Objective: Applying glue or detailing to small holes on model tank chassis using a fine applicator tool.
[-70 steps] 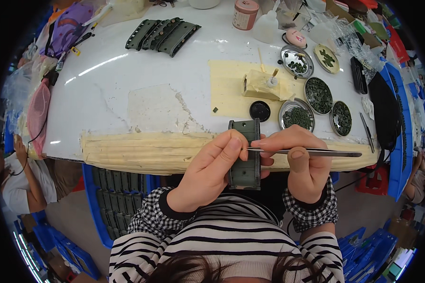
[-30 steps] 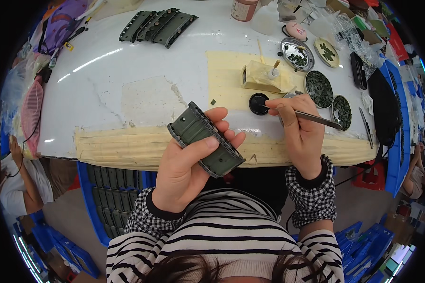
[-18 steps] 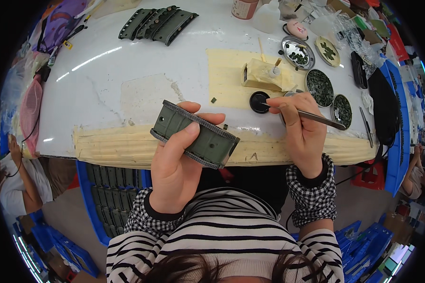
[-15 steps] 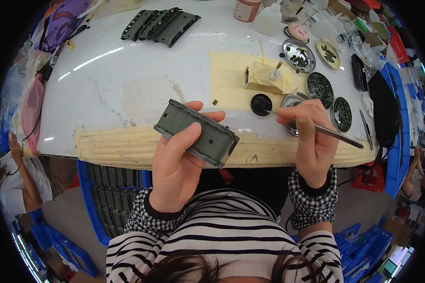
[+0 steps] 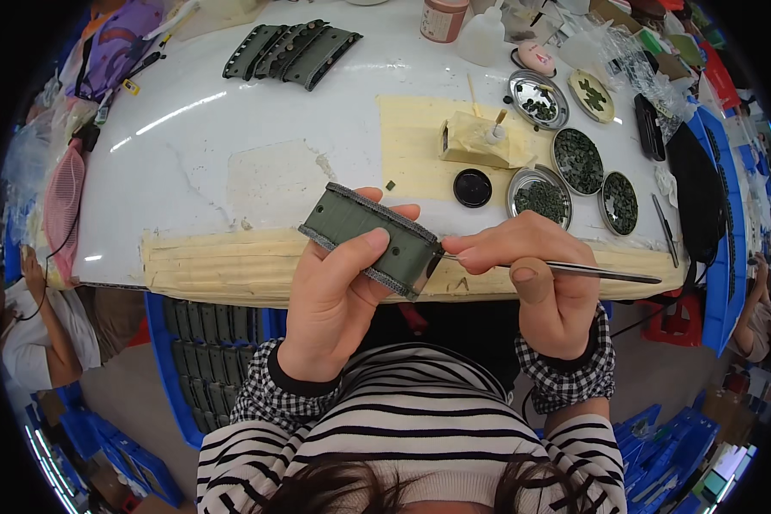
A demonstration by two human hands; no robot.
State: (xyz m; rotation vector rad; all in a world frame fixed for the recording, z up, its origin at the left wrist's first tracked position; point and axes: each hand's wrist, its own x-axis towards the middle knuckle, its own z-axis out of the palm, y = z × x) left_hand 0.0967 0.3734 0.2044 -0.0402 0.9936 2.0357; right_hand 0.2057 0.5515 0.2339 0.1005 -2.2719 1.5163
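Now: tweezers (image 5: 617, 275) at the end of a curved green part (image 5: 344, 218)

Left hand (image 5: 319, 319) closed around the part, thumb laid across its upper face, two fingertips showing past the far edge. Part lies slantwise, one end toward the right hand (image 5: 555, 244). Right hand pinches the tweezers, shaft running out to its right; tip at the part's near end, contact too small to make out. Just beyond the right hand's fingers: round black lid (image 5: 472, 188). Past its knuckles: silver dish (image 5: 511, 184) of dark green chips. Farther off: yellow-wrapped box (image 5: 469, 149). Well beyond the left hand: similar green parts (image 5: 291, 56), side by side. Left of its wrist: blue crate (image 5: 164, 368), similar pieces in rows.
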